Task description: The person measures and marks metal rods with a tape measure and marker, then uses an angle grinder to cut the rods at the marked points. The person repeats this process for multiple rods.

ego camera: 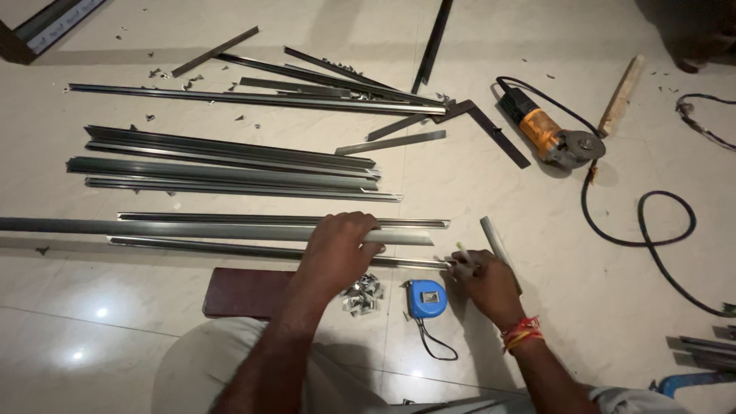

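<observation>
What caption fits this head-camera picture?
Left hand presses a metal strip; right hand holds a marker.

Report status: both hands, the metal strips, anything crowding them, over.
Left hand pressing down on long metal strip. Right hand gripping a pale marker at the strip's end. Blue tape measure and metal offcuts close between hands.
</observation>
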A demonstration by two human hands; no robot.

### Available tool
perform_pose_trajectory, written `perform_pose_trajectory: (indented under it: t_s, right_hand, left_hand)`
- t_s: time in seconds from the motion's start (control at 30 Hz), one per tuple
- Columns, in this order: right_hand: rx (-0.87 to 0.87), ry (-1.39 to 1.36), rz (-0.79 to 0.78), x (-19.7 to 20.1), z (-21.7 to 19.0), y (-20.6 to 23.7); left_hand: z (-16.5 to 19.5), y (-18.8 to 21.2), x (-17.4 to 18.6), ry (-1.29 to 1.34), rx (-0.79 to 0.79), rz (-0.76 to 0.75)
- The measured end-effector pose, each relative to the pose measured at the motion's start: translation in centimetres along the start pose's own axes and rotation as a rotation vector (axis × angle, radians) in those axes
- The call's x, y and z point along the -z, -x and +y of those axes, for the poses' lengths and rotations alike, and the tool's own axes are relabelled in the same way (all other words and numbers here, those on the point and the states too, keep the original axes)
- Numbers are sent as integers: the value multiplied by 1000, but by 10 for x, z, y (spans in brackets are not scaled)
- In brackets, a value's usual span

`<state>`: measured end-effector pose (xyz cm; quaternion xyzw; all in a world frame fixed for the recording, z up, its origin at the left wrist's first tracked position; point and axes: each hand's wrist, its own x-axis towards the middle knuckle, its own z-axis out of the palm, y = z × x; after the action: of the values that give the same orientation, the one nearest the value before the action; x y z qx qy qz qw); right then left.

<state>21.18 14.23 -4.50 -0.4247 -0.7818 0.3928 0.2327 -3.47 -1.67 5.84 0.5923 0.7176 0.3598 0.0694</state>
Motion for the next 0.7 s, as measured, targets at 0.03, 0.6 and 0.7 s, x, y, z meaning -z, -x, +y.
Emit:
perform_pose_trajectory:
  t_s: [0.03, 0.6, 0.7]
  right_hand:
    - [75, 46, -11, -3, 5, -3]
    - [-269, -464, -108, 59, 18, -45]
    - [-247, -591, 28, 92, 14, -45]
  left_hand:
    - [1, 1, 0, 16, 28, -9]
    - [7, 5, -4, -43, 88, -117]
    - [10, 9, -16, -32, 104, -201]
